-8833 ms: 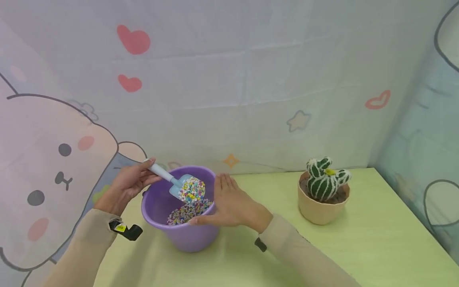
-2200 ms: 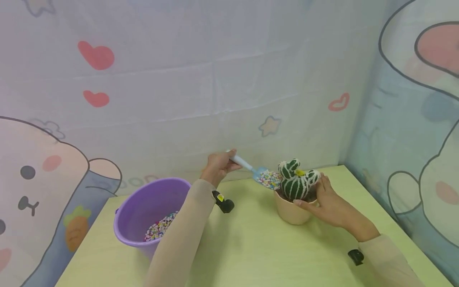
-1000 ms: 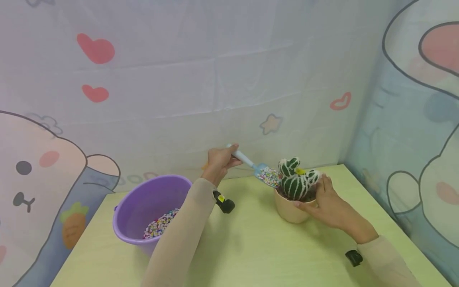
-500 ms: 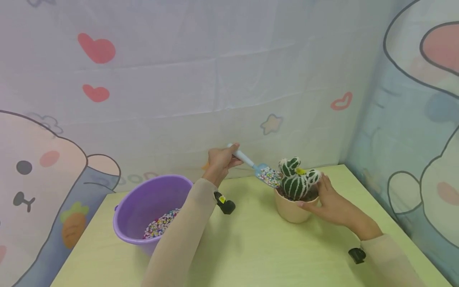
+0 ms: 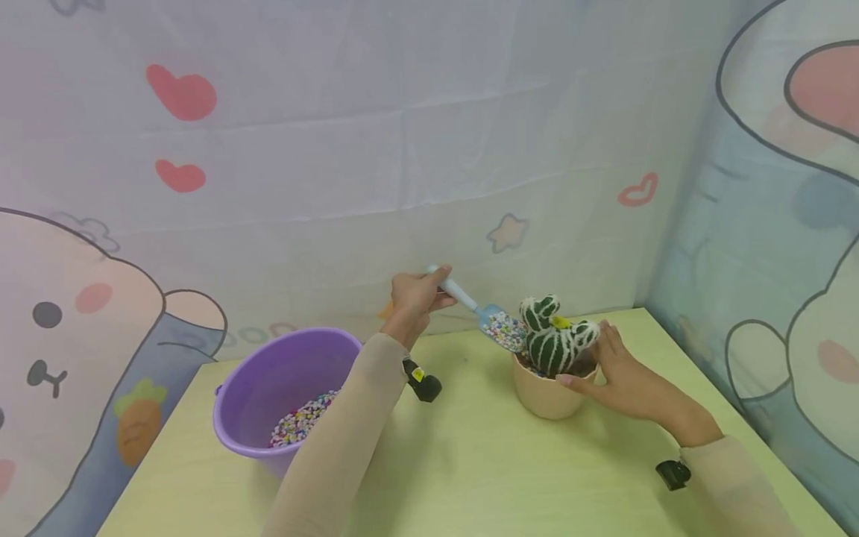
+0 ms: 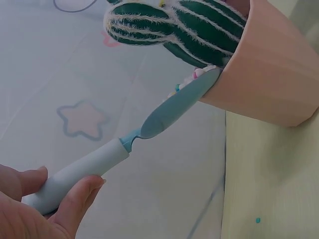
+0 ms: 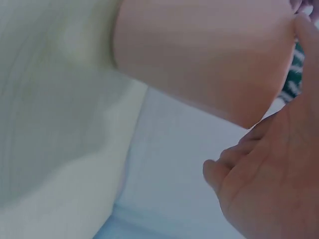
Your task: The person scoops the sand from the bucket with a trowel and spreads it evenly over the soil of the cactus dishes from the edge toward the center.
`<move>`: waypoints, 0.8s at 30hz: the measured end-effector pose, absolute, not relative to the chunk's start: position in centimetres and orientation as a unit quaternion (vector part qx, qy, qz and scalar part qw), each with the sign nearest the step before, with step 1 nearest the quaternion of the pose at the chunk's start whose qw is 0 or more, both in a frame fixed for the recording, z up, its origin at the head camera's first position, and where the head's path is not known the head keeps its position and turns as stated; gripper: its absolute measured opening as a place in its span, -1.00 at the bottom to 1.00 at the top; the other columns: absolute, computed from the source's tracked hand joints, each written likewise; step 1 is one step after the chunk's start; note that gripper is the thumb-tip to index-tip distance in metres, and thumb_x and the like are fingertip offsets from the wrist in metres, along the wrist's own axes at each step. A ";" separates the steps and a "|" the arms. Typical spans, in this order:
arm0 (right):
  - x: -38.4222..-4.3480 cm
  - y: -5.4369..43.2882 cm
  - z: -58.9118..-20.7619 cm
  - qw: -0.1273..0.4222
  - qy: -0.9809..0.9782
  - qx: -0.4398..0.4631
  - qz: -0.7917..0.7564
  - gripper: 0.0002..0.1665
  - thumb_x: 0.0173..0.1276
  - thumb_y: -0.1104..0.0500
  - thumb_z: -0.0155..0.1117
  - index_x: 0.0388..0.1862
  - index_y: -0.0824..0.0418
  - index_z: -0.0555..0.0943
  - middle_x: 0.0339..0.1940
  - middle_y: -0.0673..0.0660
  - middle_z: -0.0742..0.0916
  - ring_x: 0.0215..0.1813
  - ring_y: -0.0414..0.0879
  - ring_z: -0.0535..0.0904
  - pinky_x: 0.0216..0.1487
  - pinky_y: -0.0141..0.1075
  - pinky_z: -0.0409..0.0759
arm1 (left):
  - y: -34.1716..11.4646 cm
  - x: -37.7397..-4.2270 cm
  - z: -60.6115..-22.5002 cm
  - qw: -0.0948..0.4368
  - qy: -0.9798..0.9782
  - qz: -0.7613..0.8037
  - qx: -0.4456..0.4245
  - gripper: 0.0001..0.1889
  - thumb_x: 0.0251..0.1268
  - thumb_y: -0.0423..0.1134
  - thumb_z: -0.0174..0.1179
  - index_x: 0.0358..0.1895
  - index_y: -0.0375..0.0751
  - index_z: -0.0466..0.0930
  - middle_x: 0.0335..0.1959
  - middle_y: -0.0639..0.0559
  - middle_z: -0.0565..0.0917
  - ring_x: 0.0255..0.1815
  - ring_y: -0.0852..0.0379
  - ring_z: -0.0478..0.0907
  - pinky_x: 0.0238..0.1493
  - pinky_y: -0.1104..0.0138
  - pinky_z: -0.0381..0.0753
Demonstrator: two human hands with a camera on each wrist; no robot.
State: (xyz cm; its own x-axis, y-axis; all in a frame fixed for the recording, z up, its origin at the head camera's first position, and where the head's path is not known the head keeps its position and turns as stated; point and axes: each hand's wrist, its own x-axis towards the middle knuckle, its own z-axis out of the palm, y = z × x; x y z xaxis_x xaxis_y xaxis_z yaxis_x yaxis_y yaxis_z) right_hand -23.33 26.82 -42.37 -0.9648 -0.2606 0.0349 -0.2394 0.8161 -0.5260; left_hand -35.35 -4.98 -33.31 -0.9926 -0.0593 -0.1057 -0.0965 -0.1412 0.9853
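My left hand [image 5: 414,298] grips the pale handle of a small blue scoop [image 6: 174,109]. The scoop, loaded with colourful beads [image 5: 503,329], tilts down so its tip meets the left rim of a peach flowerpot [image 5: 546,395]. A few beads lie near the blade's tip inside the pot. In it stands a green cactus [image 5: 552,350] with white fuzzy stripes and a yellow flower. My right hand [image 5: 631,384] rests at the pot's right side, thumb on the front rim and fingers extended behind; in the right wrist view the thumb touches the rim.
A purple bucket [image 5: 231,418] holding more beads stands at left, partly covered by my left sleeve [image 5: 338,440]. One small teal bead [image 6: 258,220] lies on the pale green table [image 5: 483,477]. A printed cloth [image 5: 322,149] hangs close behind.
From over the bucket, my left hand has brought the loaded scoop right to the pot, and my right hand has left the bucket for the pot. The last second shows only slight tilting.
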 end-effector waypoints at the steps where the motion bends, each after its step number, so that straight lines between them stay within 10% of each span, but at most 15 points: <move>1: -23.4 27.0 -42.5 0.020 0.951 -0.132 -0.278 0.40 0.52 -0.41 0.19 0.67 0.54 -0.32 0.70 0.55 -0.31 0.71 0.57 -0.24 0.58 0.53 0.17 | -5.0 -35.3 -33.3 0.013 0.656 0.753 -0.058 -0.56 0.45 -0.20 0.39 0.18 -0.51 0.64 -0.04 -0.42 0.78 -0.49 0.12 0.82 -0.19 0.33 0.89; 13: -23.2 26.8 -43.5 -0.018 0.956 -0.137 -0.258 0.32 0.54 -0.39 0.16 0.64 0.61 -0.16 0.68 0.64 -0.15 0.61 0.59 0.16 0.45 0.39 0.49 | -5.0 -35.0 -33.1 0.002 0.671 0.740 -0.046 -0.56 0.45 -0.17 0.39 0.15 -0.50 0.67 -0.06 -0.40 0.79 -0.46 0.11 0.83 -0.18 0.32 0.90; 24: -22.6 25.3 -42.8 -0.028 0.973 -0.120 -0.198 0.41 0.51 -0.47 0.13 0.57 0.75 -0.11 0.61 0.76 -0.03 0.63 0.65 -0.03 0.46 0.46 0.44 | -4.9 -35.0 -32.9 -0.011 0.687 0.726 -0.043 -0.60 0.45 -0.17 0.39 0.11 -0.47 0.71 -0.06 -0.38 0.80 -0.43 0.10 0.84 -0.24 0.36 0.89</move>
